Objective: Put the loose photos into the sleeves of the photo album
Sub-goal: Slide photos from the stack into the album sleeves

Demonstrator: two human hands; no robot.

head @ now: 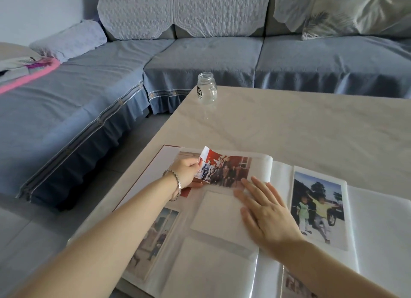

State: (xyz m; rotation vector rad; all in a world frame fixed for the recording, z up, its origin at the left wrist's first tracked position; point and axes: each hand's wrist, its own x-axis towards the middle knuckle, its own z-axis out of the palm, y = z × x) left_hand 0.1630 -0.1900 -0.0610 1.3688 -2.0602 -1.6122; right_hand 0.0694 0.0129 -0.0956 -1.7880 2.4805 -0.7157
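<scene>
On the album [222, 220], the left hand [185, 172] pinched a photo's [224, 168] left edge; the right hand [264, 211] lay flat, fingers straight, just beside it.

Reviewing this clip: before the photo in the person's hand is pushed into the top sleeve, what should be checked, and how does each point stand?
1. Left hand has a grip on the group photo: ok, it pinches the photo's left edge.
2. Right hand holds the album page down: ok, it lies flat and open on the page.
3. Photo lies flat: not ok, its upper left corner curls up.
4. Photo's right edge is inside the sleeve opening: cannot tell, the plastic is blurred.
5. Empty sleeve below is free for another photo: ok.
6. Glass jar is out of the way: ok, it stands apart at the table's far corner.
</scene>
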